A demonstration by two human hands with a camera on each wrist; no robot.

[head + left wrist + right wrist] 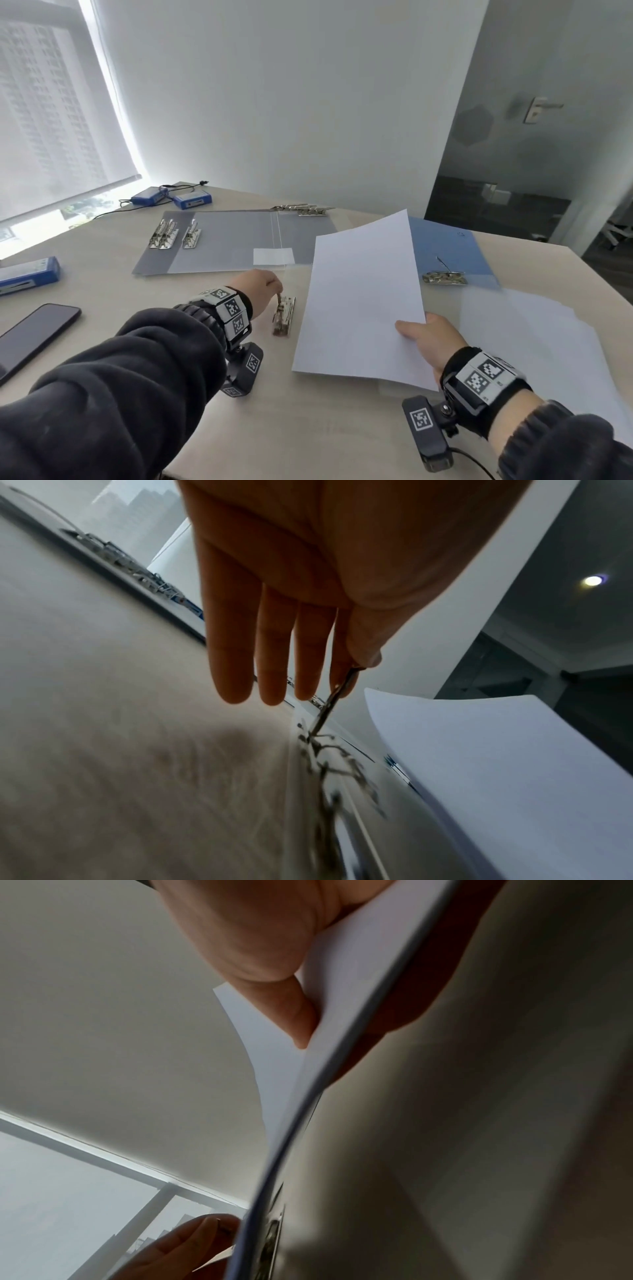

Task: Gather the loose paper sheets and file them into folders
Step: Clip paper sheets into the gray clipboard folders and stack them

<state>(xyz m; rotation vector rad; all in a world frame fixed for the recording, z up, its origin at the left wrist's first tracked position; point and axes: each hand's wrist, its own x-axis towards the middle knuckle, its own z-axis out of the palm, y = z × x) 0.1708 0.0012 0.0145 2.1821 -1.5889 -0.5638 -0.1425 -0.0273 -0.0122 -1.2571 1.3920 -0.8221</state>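
Paper sheets (363, 301), pinched at their near right edge by the right hand (431, 342), slant up and away. Just left of them, the left hand (260, 287) pinches the raised lever of a clear folder's metal clip (284, 317).

Both arms are in dark, almost black sleeves (102, 394) with ribbed cuffs. Each wrist has a black strap (479, 387) carrying white tiles printed with black square-pattern markers. Under each wrist hangs a small black camera block (424, 431) on a ball-joint mount, with its own marker sticker. The right one has a thin black cable (476, 462) trailing off it.
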